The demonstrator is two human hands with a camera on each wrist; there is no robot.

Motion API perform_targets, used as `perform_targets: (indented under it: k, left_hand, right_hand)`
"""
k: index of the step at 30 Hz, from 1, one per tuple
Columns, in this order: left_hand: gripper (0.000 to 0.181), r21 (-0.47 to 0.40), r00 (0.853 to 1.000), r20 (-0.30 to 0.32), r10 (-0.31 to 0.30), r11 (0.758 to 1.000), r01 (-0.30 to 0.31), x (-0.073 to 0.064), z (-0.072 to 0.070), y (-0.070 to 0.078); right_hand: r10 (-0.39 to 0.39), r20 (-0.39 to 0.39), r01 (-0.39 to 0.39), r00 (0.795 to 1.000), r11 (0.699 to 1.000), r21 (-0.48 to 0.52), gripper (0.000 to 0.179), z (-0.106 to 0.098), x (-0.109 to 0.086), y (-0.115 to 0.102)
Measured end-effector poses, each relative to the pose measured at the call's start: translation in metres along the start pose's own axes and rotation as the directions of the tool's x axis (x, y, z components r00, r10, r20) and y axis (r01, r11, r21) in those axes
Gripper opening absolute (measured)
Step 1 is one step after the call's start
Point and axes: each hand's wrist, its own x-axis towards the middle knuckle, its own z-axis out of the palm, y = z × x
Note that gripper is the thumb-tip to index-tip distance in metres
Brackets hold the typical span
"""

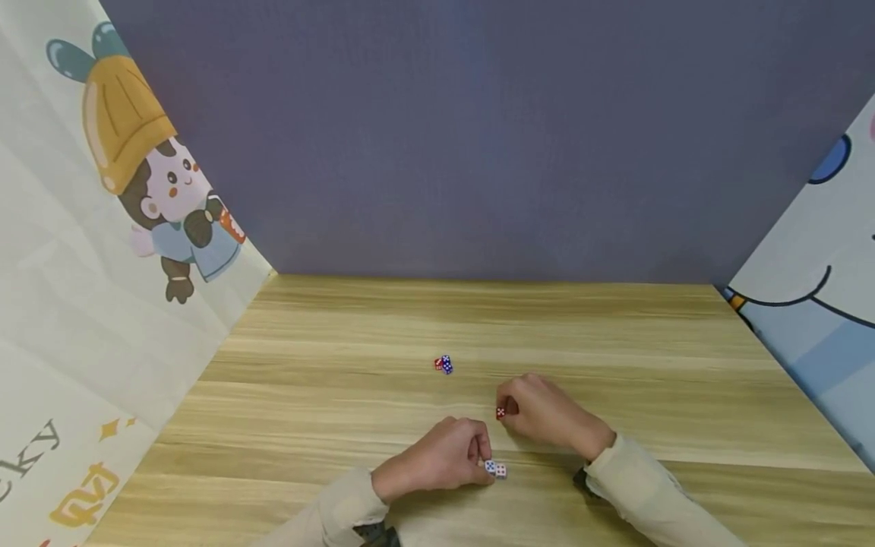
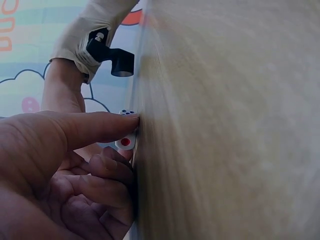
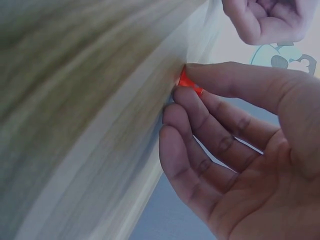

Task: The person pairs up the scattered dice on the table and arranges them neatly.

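My left hand [image 1: 444,457] pinches a white die with blue pips [image 1: 490,466] between thumb and forefinger, low on the table. Directly to its right, seemingly touching, sits a white die with red pips [image 1: 501,471]. In the left wrist view a white die [image 2: 125,142] shows one large red pip behind the thumb. Farther forward and to the right, my right hand [image 1: 547,410] grips a red die [image 1: 500,413] at its fingertips. The right wrist view shows that red die [image 3: 187,80] between thumb and forefinger, mostly covered, close against the tabletop.
Toward the middle of the wooden table [image 1: 328,425], another red die [image 1: 438,364] sits against a pair of blue dice [image 1: 447,365]. A grey-blue panel [image 1: 437,152] stands along the back edge. Printed cloths [image 1: 68,190] flank the table on both sides.
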Motion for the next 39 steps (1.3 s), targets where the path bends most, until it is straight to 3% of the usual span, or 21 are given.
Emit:
perform_targets:
  k: [24,39]
  left_hand:
    - [0.025,0.034,1.000,-0.008,0.027,0.999,-0.027,-0.003,0.001,0.002]
    - [0.032,-0.183,0.997,0.055,0.046,0.982,-0.035,0.000,-0.013,-0.002]
  right_hand:
    - [-0.015,-0.004,0.015,1.000,1.000,0.006,0.015,-0.001,0.001,-0.002]
    - [-0.026,-0.006,0.026,1.000,1.000,0.011,0.017,-0.003,0.000,-0.002]
